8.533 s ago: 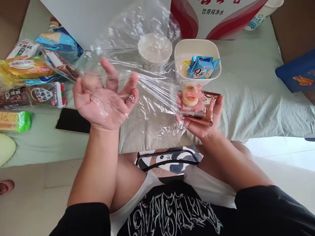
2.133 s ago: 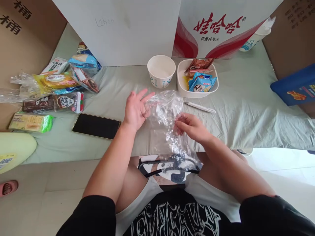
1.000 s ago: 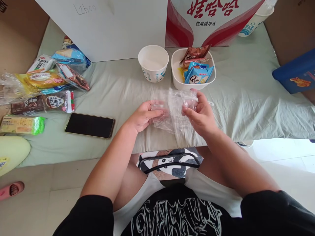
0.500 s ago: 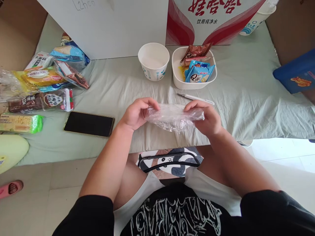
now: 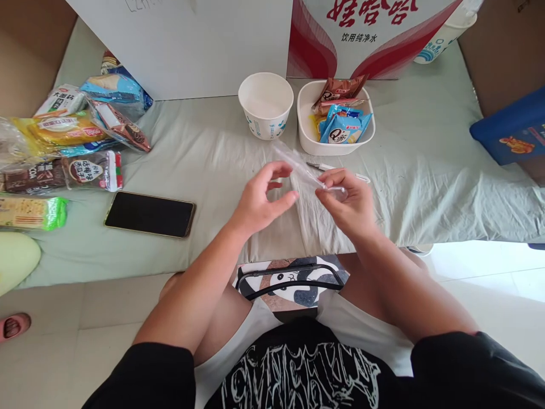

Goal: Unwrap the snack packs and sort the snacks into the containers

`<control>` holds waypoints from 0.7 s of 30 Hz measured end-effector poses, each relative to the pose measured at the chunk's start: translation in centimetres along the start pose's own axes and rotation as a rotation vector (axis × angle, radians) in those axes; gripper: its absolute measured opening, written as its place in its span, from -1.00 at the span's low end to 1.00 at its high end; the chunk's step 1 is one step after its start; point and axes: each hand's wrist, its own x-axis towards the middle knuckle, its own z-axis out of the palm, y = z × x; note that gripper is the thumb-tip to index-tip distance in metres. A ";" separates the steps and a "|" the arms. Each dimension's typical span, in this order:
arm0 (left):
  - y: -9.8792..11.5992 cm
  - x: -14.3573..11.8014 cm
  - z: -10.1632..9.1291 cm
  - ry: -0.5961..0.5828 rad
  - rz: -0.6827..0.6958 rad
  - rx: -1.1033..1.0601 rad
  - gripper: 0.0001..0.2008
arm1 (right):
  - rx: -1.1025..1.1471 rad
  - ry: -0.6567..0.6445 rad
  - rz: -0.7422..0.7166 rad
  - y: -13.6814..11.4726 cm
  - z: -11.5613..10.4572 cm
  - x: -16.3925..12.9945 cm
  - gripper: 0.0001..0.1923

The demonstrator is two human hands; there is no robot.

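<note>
My right hand (image 5: 347,199) pinches a clear plastic bag (image 5: 300,165), which stretches up and to the left from the fingers. Beside it, my left hand (image 5: 268,196) has its thumb and fingers apart with nothing held between them. Partly behind the bag and my right hand lies a slim white pen-like tool (image 5: 321,167) with a dark tip. Beyond the hands stand a white paper bowl (image 5: 267,108) with blue print and a white tub (image 5: 336,149) with several wrapped snacks (image 5: 347,125) in it.
Several packaged snacks (image 5: 63,130) are heaped at the left, with a black phone (image 5: 150,214) nearby. White and red boxes (image 5: 315,57) line the back. A blue package (image 5: 511,128) stands at the right, and a black-handled item (image 5: 293,278) sits between the knees.
My left hand has let go of the plastic bag and moved slightly right. The bag, earlier stretched between both hands, now hangs narrow and slanted from my right hand.
</note>
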 end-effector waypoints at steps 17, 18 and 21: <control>2.0 0.4 0.1 -0.211 -0.171 -0.116 -0.73 | 0.372 -0.141 0.361 1.3 -0.4 -0.2 -0.47; 2.1 0.6 -0.1 -0.155 -0.177 -0.087 -0.75 | 0.338 -0.065 0.336 1.3 -0.6 -0.1 -0.46; 2.3 0.8 -0.9 -0.061 -0.234 -0.007 -0.79 | 0.153 0.062 0.223 0.2 -1.0 1.6 -0.46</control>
